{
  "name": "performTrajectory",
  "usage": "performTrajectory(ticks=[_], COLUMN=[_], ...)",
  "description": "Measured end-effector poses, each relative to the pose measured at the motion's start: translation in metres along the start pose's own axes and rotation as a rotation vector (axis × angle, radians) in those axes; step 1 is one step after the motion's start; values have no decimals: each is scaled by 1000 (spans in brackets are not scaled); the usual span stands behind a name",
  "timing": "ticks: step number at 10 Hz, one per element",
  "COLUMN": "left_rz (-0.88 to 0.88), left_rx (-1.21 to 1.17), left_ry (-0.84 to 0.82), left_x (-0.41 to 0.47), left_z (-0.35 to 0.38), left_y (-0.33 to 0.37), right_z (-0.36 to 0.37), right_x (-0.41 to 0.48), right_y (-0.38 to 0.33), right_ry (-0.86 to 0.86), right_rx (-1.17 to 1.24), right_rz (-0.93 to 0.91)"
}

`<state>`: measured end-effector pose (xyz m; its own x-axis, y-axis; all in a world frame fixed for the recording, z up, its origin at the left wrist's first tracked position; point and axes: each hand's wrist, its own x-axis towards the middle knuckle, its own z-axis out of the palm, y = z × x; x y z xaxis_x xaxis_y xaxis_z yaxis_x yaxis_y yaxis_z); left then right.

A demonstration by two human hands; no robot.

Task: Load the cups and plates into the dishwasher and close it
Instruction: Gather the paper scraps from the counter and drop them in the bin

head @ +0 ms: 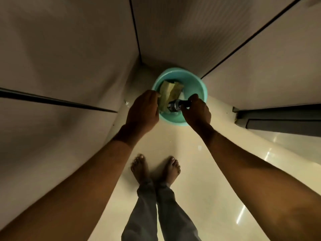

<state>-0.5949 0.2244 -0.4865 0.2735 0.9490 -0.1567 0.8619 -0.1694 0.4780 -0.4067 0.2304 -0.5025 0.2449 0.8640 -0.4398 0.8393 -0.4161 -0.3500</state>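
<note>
— What are your hands doing?

— Both are over a teal basin that sits on the pale glossy floor, tucked into the corner where the grey panels meet. My left hand is closed round the near edge of a crumpled yellow-green cloth, fingers curled over it, and the cloth lies mostly inside the basin. My right hand pinches the dark end of a small metal cylinder between thumb and fingertips.

— Is that one of the cups?

— I can't tell. It is short and round, dark where I hold it and shiny at the other end. It lies almost level above the basin, the shiny end pointing left and up against the cloth, just beside my left hand.

— Anything else in the basin?

— Something pale shows under the cloth on the right side, too hidden to name. The bottom looks dark.

— And around you?

— I stand with bare feet close together on the floor, well back from the basin, in grey trousers. The grey panels rise on my left and ahead, split by thin dark seams. On my right is another light panel, and below it a dark frame set low, near the floor. Light glints off the floor on that side. A few small specks lie on the floor left of the basin.
</note>
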Motion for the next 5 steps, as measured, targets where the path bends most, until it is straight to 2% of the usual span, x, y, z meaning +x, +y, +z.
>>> performTrajectory(ticks=[2, 3, 5], left_rz=[18, 41, 77], left_rx=[27, 63, 84], left_ry=[-58, -86, -42], left_x=[2, 1, 2], left_z=[27, 20, -23], left_y=[-12, -6, 19], right_z=[28, 17, -21], right_x=[25, 19, -8], right_y=[14, 14, 7], right_ry=[-97, -100, -104], right_rx=[-104, -80, 29], right_rz=[-27, -34, -87])
